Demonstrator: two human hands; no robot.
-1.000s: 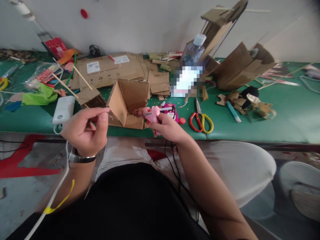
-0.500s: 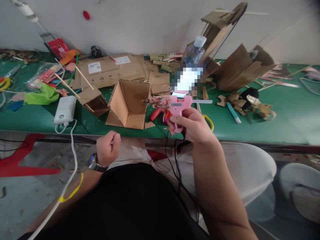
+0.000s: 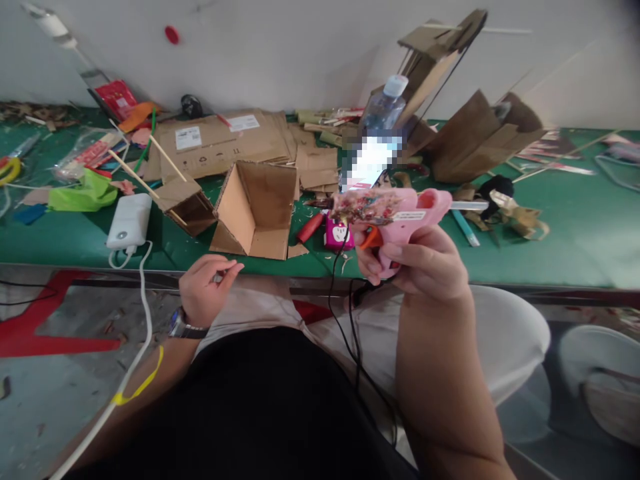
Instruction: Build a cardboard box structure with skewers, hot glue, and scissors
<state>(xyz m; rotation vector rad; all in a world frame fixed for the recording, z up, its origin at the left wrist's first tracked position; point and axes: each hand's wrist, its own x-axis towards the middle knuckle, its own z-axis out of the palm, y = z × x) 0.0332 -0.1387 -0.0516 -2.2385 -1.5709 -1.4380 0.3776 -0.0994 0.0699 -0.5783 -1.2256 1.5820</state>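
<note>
My right hand [image 3: 425, 267] grips a pink hot glue gun [image 3: 395, 210] by the handle, lifted in front of the table edge with its nozzle pointing left. A clear glue stick pokes out of its back end, and its black cord [image 3: 345, 313] hangs down over my lap. My left hand [image 3: 205, 293], with a watch on the wrist, hovers low above my knee, fingers loosely curled and thumb touching the fingertips; I cannot make out anything in it. An open cardboard box [image 3: 255, 210] lies on its side on the green table [image 3: 550, 247], left of the gun's tip.
The table holds flat cardboard sheets [image 3: 220, 140], a white power bank [image 3: 129, 220] with a cable, a smaller cardboard piece with sticks [image 3: 183, 200], a red marker [image 3: 310, 228], a water bottle [image 3: 383, 107] and cardboard structures [image 3: 480, 133] at the right. Green plastic [image 3: 83, 193] lies at the left.
My right hand has raised the glue gun and carried it right, closer to the camera. My left hand dropped from the table edge down toward my lap and its fist loosened.
</note>
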